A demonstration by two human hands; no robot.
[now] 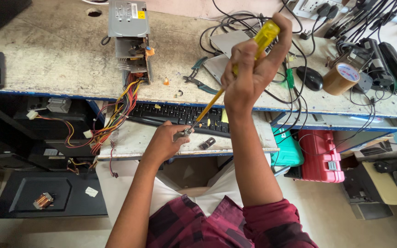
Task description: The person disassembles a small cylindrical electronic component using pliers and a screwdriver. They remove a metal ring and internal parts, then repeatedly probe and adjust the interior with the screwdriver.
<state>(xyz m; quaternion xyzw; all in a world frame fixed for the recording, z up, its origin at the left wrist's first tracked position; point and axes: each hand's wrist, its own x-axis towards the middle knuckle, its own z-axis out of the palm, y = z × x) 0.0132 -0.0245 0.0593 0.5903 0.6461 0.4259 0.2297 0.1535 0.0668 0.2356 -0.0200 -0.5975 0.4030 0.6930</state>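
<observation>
Screwdriver runs on a slant from my right hand — fist closed round its yellow handle — down-left to my left hand, whose fingers pinch a small metal part at the tip, over the keyboard.

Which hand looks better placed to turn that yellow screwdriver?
The right hand, probably: it already grips the yellow screwdriver by its handle, while the left hand pinches a small metal part at the tip.

Brown tape roll, black mouse, red toolbox.
</observation>
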